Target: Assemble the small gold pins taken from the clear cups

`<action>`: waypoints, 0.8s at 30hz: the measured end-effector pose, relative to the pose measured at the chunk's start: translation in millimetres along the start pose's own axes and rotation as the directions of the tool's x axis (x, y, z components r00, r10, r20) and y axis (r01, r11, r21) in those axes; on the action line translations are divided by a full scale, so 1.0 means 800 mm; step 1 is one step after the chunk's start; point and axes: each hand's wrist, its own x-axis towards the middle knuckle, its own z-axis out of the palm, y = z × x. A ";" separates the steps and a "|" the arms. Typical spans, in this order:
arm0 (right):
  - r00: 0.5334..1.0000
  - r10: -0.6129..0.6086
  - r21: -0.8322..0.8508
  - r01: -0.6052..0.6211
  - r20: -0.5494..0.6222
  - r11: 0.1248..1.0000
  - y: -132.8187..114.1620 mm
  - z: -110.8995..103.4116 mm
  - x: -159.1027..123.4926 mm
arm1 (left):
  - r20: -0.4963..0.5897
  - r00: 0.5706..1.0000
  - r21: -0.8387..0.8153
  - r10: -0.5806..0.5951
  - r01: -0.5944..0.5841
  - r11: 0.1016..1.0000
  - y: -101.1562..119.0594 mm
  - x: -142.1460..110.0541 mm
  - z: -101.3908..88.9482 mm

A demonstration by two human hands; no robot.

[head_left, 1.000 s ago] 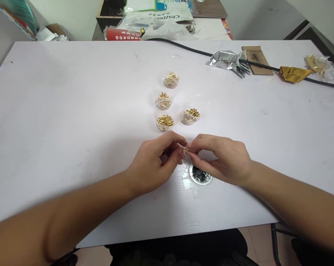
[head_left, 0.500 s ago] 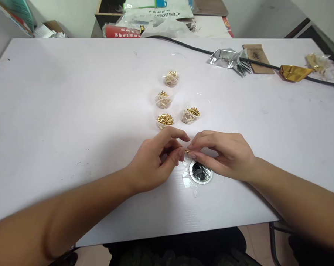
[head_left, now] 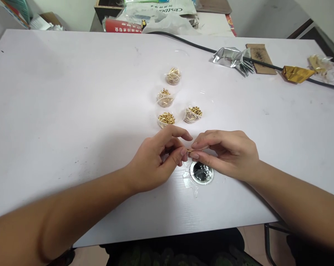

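Observation:
Between my two hands is a small gold-coloured metal pin (head_left: pixel 188 150), pinched at one end by the thumb and fingers of my left hand (head_left: pixel 161 159). My right hand (head_left: pixel 228 153) grips its other end between thumb and fingertips. Most of the pin is hidden by the fingers. Just below the right fingers, a round disc with a silver rim and dark centre (head_left: pixel 201 172) is taped to the table. Beyond the hands stand small clear cups of gold pins: a near left cup (head_left: pixel 166 119), a right cup (head_left: pixel 192 115), a middle cup (head_left: pixel 165 98) and a far cup (head_left: pixel 173 76).
A black cable (head_left: pixel 183 43) crosses the back of the white table (head_left: pixel 72 96). Along it lie crumpled silver foil (head_left: pixel 232 58), a brown cardboard piece (head_left: pixel 261 57), gold foil (head_left: pixel 297 74) and a clear bag (head_left: pixel 323 66). Plastic bags (head_left: pixel 169 24) sit behind the far edge.
Both hands keep their pinch on the pin, with slightly more of it showing between the fingertips. The whole view has shifted a little.

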 end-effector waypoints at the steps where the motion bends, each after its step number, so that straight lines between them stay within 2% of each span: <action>1: 1.000 0.002 0.005 -0.002 0.000 1.000 0.000 0.000 0.000 | 0.000 1.000 -0.002 -0.003 0.003 1.000 0.000 0.000 0.000; 9: 0.999 -0.012 0.022 0.011 0.039 1.000 0.001 -0.002 0.004 | 0.000 1.000 -0.022 -0.004 0.004 1.000 0.001 0.002 0.000; 15: 0.999 -0.032 0.057 0.030 0.023 0.998 0.000 -0.001 0.006 | 0.016 1.000 -0.045 0.015 -0.014 0.999 0.001 0.002 0.001; 24: 0.999 0.048 -0.022 -0.049 -0.009 0.999 -0.002 0.000 0.003 | 0.010 1.000 -0.039 0.023 -0.023 0.999 0.001 0.001 0.000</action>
